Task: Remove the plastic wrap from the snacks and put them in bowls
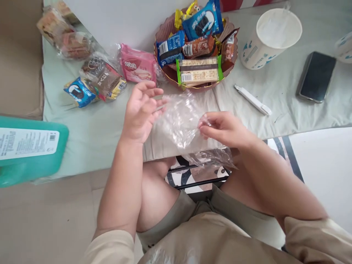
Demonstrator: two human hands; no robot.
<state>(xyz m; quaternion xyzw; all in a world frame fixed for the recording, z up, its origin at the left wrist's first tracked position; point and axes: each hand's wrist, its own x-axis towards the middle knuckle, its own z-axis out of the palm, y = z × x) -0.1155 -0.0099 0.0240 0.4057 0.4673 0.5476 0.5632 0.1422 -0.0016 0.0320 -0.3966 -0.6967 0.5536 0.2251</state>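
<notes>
A clear, crinkled plastic bag (180,123) is stretched between my two hands above the table's front edge. My right hand (224,128) pinches its right side between thumb and fingers. At the bag's upper left corner, my left hand (144,110) has curled fingers, with the fingertips on the thin film. Below the bag, more clear plastic film (210,157) hangs over my lap. Just beyond the hands sits a scalloped, gold-rimmed bowl (202,86) of wrapped snacks, with a green-ended wafer pack (199,70) at its front. A pink Nabati wafer pack (138,66) lies left of the bowl.
Bagged snacks (103,79) lie at the left, with more wrapped ones (74,44) behind. A teal jug (33,146) is at the far left. A white utility knife (253,99), paper cup (271,38) and phone (316,77) are on the right of the cloth-covered table (291,113).
</notes>
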